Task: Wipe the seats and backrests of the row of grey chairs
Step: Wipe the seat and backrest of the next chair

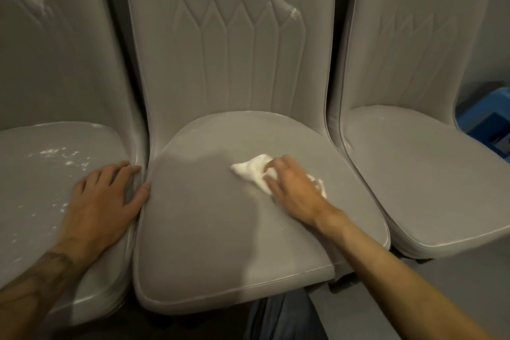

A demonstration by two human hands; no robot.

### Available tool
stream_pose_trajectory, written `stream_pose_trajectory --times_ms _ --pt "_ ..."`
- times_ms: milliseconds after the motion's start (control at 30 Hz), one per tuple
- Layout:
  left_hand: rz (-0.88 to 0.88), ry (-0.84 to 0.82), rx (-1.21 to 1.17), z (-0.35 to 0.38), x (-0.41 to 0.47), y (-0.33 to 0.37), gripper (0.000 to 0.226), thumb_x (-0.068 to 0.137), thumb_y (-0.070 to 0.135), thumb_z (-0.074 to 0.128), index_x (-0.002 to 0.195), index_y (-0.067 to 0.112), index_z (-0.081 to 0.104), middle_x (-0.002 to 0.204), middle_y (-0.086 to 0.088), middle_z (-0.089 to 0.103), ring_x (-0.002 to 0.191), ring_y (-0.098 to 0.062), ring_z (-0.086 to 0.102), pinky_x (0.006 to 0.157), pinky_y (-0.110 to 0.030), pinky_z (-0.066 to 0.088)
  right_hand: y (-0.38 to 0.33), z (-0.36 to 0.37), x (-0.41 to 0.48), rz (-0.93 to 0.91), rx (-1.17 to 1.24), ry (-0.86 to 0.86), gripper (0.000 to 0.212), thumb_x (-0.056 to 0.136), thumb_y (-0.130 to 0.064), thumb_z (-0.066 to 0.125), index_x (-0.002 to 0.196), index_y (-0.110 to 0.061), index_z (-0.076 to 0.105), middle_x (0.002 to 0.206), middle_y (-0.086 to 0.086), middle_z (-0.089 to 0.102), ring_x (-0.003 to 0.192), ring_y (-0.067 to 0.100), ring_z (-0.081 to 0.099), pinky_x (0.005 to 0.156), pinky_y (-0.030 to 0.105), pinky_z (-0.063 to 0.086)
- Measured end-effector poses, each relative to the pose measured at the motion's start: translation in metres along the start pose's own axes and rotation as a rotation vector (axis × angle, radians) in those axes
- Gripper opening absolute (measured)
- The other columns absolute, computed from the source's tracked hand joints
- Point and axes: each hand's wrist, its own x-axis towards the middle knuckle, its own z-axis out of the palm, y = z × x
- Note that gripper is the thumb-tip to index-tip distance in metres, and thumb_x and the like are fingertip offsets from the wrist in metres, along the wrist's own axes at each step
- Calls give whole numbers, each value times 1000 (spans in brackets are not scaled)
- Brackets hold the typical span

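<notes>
On the left chair's seat [55,174], white specks lay scattered across the grey cover, unwiped. The left hand [105,196] rested flat on that seat's right edge, its fingers [121,171] spread and straight, holding nothing, the thumb touching the rim of the middle seat [207,229]; it looked like a brace.

The middle seat showed no specks over its near and left parts. Right of its centre lay the white cloth [252,170], crumpled, its long axis running from far-left to near-right. The right hand [292,188] pressed down on it, fingers [276,171] close together and slightly bent over the top. The hand was blurred, so any pinch by the thumb could not be made out. Cloth stuck out beyond the fingertips and beside the wrist.

Up the middle backrest [229,50], a white smear [294,12] sat high on the right, almost straight beyond the cloth hand. That was probably the nearer target for it, while the left seat's specks lay across the body, past the bracing hand.

The right chair [414,160] looked largely clean, with a blue object [485,119] behind it.
</notes>
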Motion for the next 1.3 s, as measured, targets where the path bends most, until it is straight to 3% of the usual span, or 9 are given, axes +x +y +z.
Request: stream_pose_trajectory --times_ms 167,300,367,567,767,967,1067,1200,1300 --pt "-12 15 1 0 1 2 69 93 65 32 136 20 61 140 -9 58 126 -37 53 105 -56 41 -20 18 19 254 -21 177 29 100 -19 48 120 1 56 117 21 54 109 39 51 98 41 35" --pt "-4 12 6 3 1 -1 68 94 66 32 136 21 61 140 -9 58 125 -37 53 105 -57 41 -77 45 9 -102 122 6 28 100 -24 53 120 -5 58 117 18 54 109 34 50 98 37 34" --pt "-3 22 10 5 1 -3 67 94 65 32 135 21 61 139 -9 59 124 -37 54 104 -57 42 -68 37 10 -153 121 -11 27 100 -28 53 119 -11 59 116 12 54 108 31 52 93 32 36" --pt "-10 3 22 5 2 -5 66 95 65 31 137 23 60 143 -6 57 130 -32 50 108 -52 38 -43 31 33 254 -39 183 29 101 -19 45 122 -2 53 120 19 52 111 37 50 98 41 37" --pt "-1 -9 25 4 1 -4 64 96 58 28 139 22 60 146 -7 56 132 -32 49 110 -53 37 -128 71 17 -261 195 -16 26 98 -24 55 118 -7 59 114 16 54 104 33 50 95 38 34" --pt "-1 35 56 7 1 -5 53 101 52 31 134 24 62 142 -4 58 127 -30 52 106 -49 38 -95 60 63 19 29 89 31 102 -25 47 122 -2 54 119 18 53 111 35 50 99 39 36" --pt "4 41 76 8 1 -6 46 102 46 34 131 24 63 140 -4 59 124 -29 54 102 -48 40 -137 78 54 -114 117 51 30 100 -24 50 121 -3 55 118 17 53 109 35 50 98 42 37" --pt "14 24 50 8 1 -8 48 101 39 32 132 22 63 140 -6 60 124 -30 55 102 -49 41 -143 81 31 -434 169 -80 21 97 -27 58 111 -11 59 108 10 54 101 24 48 83 27 29" --pt "7 23 48 6 1 -7 47 100 36 33 134 23 62 141 -5 59 126 -29 54 105 -47 40 -138 75 63 -314 171 -110 27 99 -24 55 119 -7 59 116 15 54 110 32 51 97 33 33"
